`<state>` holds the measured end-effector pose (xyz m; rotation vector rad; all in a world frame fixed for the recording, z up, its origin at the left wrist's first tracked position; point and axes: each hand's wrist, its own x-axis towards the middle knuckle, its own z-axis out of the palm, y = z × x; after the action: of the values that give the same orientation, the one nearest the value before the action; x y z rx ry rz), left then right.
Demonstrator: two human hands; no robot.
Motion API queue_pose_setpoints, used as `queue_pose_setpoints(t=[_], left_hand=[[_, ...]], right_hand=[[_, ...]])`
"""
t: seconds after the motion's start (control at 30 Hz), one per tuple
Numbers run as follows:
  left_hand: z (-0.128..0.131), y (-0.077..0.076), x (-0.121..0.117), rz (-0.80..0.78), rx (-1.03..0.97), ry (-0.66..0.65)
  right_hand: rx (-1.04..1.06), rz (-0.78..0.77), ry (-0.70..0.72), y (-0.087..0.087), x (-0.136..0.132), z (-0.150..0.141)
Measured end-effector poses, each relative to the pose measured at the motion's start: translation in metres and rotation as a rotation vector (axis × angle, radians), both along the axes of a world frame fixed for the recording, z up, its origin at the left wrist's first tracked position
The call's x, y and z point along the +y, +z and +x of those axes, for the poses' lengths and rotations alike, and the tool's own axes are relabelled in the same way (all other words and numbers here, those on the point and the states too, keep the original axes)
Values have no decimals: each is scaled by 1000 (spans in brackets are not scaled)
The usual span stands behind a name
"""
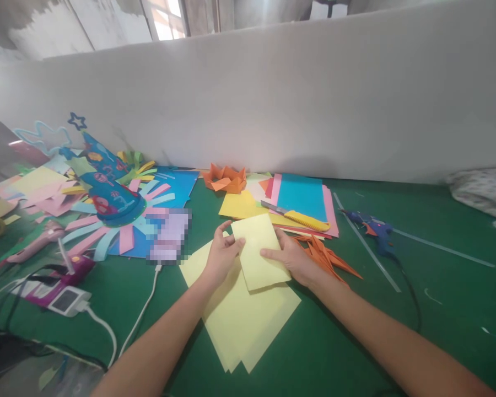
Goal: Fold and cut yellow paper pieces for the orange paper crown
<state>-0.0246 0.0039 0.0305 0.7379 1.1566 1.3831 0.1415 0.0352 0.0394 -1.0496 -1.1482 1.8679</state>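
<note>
A folded sheet of pale yellow paper [261, 259] is held up between both hands. At its upper left edge my left hand [224, 251] pinches it, thumb in front. On the right side my right hand [293, 256] grips it, with the thumb lying across its face and the other fingers behind, partly hidden. Beneath it, larger pale yellow sheets [248, 325] lie overlapping on the green table. Orange folded paper spikes [328, 256] lie just beyond my right wrist.
A yellow-handled knife [306, 219] rests on coloured paper [300, 193]. To the right lie a blue glue gun [372, 227] and clear glue sticks [367, 242]. An orange paper ring [224, 179] stands behind. Blue party hats [107, 190], a blurred phone [169, 234] and a power strip [62, 298] with cables occupy the left.
</note>
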Motion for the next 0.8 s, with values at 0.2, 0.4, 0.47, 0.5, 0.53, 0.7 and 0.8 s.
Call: queue_pose_setpoints(t=[0.2, 0.4, 0.47, 0.5, 0.53, 0.7, 0.8], left_hand=[[-2, -7, 3, 14, 27, 4], [-4, -7, 4, 30, 87, 71], [-4, -7, 4, 49, 106, 80], [-4, -8, 4, 58, 116, 79], [-4, -8, 4, 65, 127, 75], [-3, -7, 2, 83, 226, 65], [-3, -4, 1, 77, 268, 62]], right_hand=[[-12, -2, -48, -6, 2, -1], [17, 11, -52, -10, 2, 0], [37, -4, -34, -9, 1, 0], [42, -11, -28, -8, 1, 0], [43, -15, -26, -8, 1, 0], [28, -1, -44, -10, 2, 0], [26, 7, -47, -11, 3, 1]])
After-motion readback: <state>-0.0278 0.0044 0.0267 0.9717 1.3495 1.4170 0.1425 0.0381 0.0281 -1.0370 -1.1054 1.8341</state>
